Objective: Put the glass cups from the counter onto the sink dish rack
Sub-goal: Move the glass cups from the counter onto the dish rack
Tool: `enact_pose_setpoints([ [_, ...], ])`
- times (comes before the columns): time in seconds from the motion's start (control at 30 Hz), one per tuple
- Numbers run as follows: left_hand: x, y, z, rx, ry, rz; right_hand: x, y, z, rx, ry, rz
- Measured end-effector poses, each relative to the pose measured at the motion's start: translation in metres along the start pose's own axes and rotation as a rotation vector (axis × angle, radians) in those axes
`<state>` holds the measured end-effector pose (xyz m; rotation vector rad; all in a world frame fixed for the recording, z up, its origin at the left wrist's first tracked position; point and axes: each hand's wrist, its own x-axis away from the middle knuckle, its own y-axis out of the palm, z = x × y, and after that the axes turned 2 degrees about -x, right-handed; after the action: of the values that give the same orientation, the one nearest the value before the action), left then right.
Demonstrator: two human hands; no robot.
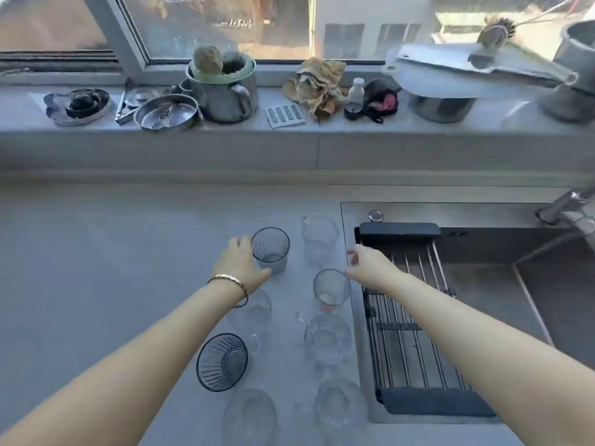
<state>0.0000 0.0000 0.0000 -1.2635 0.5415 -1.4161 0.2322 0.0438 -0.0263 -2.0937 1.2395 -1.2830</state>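
Head view: my left hand (242,263) is wrapped around the side of the ribbed grey cup (271,250), which stands upright on the counter (96,268); the grasp is formed but the cup is not yet lifted. My right hand (370,267) hovers loosely curled and empty, just beside the rim of the smoked cup (331,289). The dish rack (415,342) over the sink is bare.

Hazard: clear cups (320,238) crowd both forearms. A low sweep toward the rack could topple one. Wet glass may slip from a side grasp.
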Motion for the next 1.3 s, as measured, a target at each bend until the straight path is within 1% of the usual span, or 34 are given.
enact_pose_setpoints([
  [0.1,-0.02,0.011,-0.002,0.08,-0.043,-0.063,-0.023,0.001,-0.007,-0.158,0.002,0.088],
  [0.2,-0.035,0.024,-0.002,0.16,-0.045,-0.076,-0.045,0.009,-0.011,-0.35,-0.011,0.065],
  [0.37,-0.048,0.032,-0.006,0.273,-0.038,0.015,-0.075,0.03,-0.006,-0.512,-0.067,0.11],
  [0.43,-0.047,0.032,-0.003,0.294,-0.062,0.05,-0.078,0.034,-0.005,-0.521,-0.084,0.138],
  [0.53,-0.04,0.027,0.01,0.353,-0.095,0.151,-0.074,0.03,0.003,-0.53,-0.105,0.176],
  [0.6,-0.033,0.019,0.027,0.404,-0.069,0.235,-0.063,0.017,0.016,-0.539,-0.122,0.216],
  [0.7,-0.019,0.003,0.069,0.472,0.029,0.339,-0.035,-0.018,0.045,-0.513,-0.15,0.255],
  [0.77,-0.008,-0.004,0.104,0.472,0.119,0.375,-0.013,-0.044,0.07,-0.488,-0.146,0.255],
  [0.83,0.004,-0.001,0.139,0.464,0.219,0.378,0.007,-0.065,0.098,-0.476,-0.088,0.255],
  [0.9,0.012,0.013,0.17,0.461,0.277,0.349,0.024,-0.08,0.127,-0.468,0.008,0.25],
  [0.97,0.02,0.033,0.195,0.439,0.295,0.281,0.035,-0.094,0.154,-0.41,0.082,0.238],
  [1.03,0.026,0.054,0.211,0.399,0.293,0.201,0.042,-0.106,0.173,-0.322,0.108,0.199],
  [1.1,0.031,0.073,0.219,0.382,0.268,0.123,0.044,-0.113,0.185,-0.238,0.085,0.161],
  [1.17,0.034,0.087,0.222,0.357,0.233,0.074,0.039,-0.115,0.19,-0.16,0.044,0.161],
  [1.3,0.034,0.098,0.22,0.291,0.189,0.041,0.01,-0.11,0.183,-0.032,-0.059,0.207],
])
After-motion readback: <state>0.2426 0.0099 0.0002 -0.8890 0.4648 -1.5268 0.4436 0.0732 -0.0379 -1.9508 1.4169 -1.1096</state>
